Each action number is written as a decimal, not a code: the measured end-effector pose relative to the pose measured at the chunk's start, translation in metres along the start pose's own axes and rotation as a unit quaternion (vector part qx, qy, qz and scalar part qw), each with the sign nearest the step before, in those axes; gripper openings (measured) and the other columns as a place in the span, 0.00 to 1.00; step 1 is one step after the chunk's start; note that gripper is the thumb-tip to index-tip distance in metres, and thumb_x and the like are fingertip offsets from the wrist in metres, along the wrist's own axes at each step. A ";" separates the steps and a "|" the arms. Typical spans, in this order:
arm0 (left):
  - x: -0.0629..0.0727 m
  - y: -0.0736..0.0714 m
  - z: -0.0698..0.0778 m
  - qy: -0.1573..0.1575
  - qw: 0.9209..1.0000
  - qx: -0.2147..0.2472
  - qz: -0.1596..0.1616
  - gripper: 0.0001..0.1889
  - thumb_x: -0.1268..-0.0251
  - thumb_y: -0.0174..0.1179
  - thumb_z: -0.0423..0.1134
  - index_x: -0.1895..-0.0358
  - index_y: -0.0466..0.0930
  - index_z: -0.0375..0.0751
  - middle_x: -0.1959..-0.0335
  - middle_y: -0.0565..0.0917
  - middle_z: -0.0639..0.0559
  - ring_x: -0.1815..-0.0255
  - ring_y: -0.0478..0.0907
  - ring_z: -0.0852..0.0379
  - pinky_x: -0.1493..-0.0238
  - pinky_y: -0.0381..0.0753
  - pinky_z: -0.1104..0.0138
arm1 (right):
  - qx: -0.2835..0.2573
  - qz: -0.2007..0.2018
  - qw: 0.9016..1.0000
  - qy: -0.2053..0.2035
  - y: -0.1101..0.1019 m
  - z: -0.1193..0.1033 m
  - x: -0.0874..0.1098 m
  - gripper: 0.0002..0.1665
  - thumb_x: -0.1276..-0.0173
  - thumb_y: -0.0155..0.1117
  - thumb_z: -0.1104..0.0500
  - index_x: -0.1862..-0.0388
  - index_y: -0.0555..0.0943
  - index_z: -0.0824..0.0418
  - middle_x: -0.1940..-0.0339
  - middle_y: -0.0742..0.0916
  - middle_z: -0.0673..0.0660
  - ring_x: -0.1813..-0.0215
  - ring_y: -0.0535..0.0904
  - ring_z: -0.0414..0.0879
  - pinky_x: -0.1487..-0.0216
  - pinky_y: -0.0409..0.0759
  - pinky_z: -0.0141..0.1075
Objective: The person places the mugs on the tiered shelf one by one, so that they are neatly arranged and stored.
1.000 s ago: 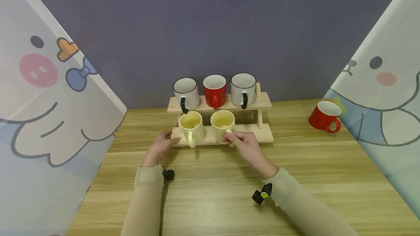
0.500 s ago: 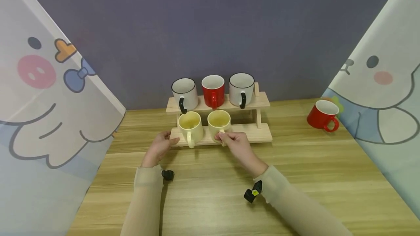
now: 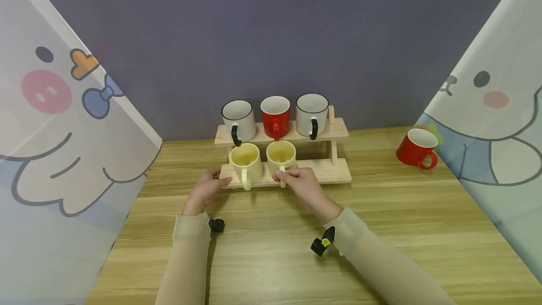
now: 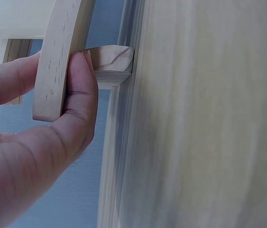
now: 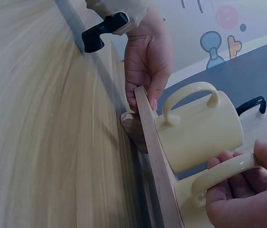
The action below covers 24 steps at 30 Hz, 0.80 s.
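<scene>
A two-tier wooden rack (image 3: 323, 173) stands against the back wall. My left hand (image 3: 208, 187) grips the left end of its lower shelf, thumb on one face and fingers on the other, as the left wrist view shows up close. With my right hand (image 3: 301, 183) I pinch the handle of a yellow mug (image 3: 281, 154) upright on that lower shelf. Just left of it stands a second yellow mug (image 5: 197, 130), its handle facing front. Above, on the upper shelf, are a white mug (image 3: 239, 121) with a black handle, a red mug (image 3: 276, 116) and another white mug (image 3: 312, 114).
A separate red mug (image 3: 417, 147) sits on the wooden table (image 3: 262, 248) at the right, near the cartoon-printed side panel (image 3: 487, 121). Another printed panel (image 3: 63, 107) borders the left side. Behind the rack rises a dark wall (image 3: 271, 32).
My right hand has slid the yellow mug a little left along the lower shelf, closer to the other yellow mug. The left hand keeps its grip on the rack.
</scene>
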<state>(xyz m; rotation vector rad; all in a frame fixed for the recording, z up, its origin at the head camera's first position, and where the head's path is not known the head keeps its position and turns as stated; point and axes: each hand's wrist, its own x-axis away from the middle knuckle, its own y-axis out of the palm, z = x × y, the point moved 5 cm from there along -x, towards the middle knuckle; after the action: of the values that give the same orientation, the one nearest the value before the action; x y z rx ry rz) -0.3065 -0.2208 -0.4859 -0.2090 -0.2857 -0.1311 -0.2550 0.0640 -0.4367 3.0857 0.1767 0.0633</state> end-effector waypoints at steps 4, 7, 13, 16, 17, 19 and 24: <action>0.001 0.000 0.001 0.003 1.000 -0.007 0.000 0.37 0.25 0.61 0.34 0.25 0.52 0.18 0.42 0.72 0.32 0.48 0.76 0.45 0.42 0.76 0.53 | 0.016 0.005 1.000 0.004 -0.003 0.001 0.000 0.15 0.29 0.71 0.59 0.59 0.88 0.74 0.61 0.89 0.62 0.55 0.81 0.47 0.49 0.76 0.42; 0.004 0.001 0.006 0.004 1.000 -0.010 0.002 0.36 0.25 0.62 0.34 0.26 0.52 0.17 0.43 0.72 0.31 0.49 0.75 0.45 0.42 0.76 0.52 | 0.026 0.010 1.000 0.007 -0.006 0.003 0.001 0.17 0.30 0.72 0.57 0.58 0.88 0.74 0.63 0.88 0.60 0.58 0.77 0.47 0.52 0.74 0.42; 0.000 -0.001 0.001 -0.003 1.000 -0.011 0.007 0.37 0.26 0.62 0.34 0.25 0.52 0.18 0.42 0.72 0.32 0.50 0.75 0.47 0.43 0.77 0.55 | 0.034 0.017 0.999 0.020 -0.015 0.003 0.003 0.18 0.32 0.75 0.56 0.58 0.88 0.72 0.66 0.86 0.55 0.60 0.76 0.47 0.58 0.76 0.38; -0.002 -0.001 0.000 -0.008 1.000 -0.006 0.007 0.36 0.25 0.62 0.33 0.26 0.52 0.18 0.42 0.72 0.33 0.50 0.75 0.48 0.42 0.76 0.53 | 0.041 0.019 0.999 0.016 -0.021 0.001 0.004 0.15 0.32 0.74 0.57 0.56 0.88 0.70 0.63 0.87 0.56 0.58 0.79 0.47 0.54 0.78 0.39; -0.002 -0.001 0.000 -0.009 1.000 -0.004 0.006 0.36 0.25 0.61 0.33 0.26 0.52 0.18 0.43 0.71 0.33 0.51 0.74 0.49 0.42 0.76 0.53 | 0.046 0.021 0.999 0.012 -0.023 -0.001 0.005 0.15 0.32 0.74 0.57 0.56 0.88 0.70 0.62 0.88 0.56 0.57 0.80 0.47 0.53 0.78 0.39; -0.002 -0.001 0.000 -0.008 1.000 -0.003 0.005 0.36 0.25 0.61 0.33 0.26 0.52 0.18 0.43 0.71 0.33 0.51 0.74 0.49 0.41 0.75 0.52 | 0.064 0.025 0.998 0.002 -0.028 -0.004 0.008 0.16 0.31 0.74 0.56 0.54 0.88 0.69 0.60 0.88 0.56 0.54 0.80 0.48 0.50 0.78 0.40; -0.001 -0.001 0.001 -0.005 1.000 -0.006 0.008 0.36 0.26 0.62 0.33 0.26 0.53 0.18 0.44 0.72 0.34 0.52 0.74 0.49 0.43 0.77 0.55 | 0.107 0.039 0.993 -0.017 -0.045 -0.011 0.015 0.19 0.32 0.74 0.52 0.51 0.88 0.66 0.55 0.89 0.55 0.50 0.81 0.48 0.50 0.77 0.40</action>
<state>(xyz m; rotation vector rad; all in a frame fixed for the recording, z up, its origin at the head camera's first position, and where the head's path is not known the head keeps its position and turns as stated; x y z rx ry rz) -0.3079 -0.2218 -0.4850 -0.2246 -0.2936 -0.1160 -0.2459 0.1107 -0.4279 3.3047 0.0664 -0.0076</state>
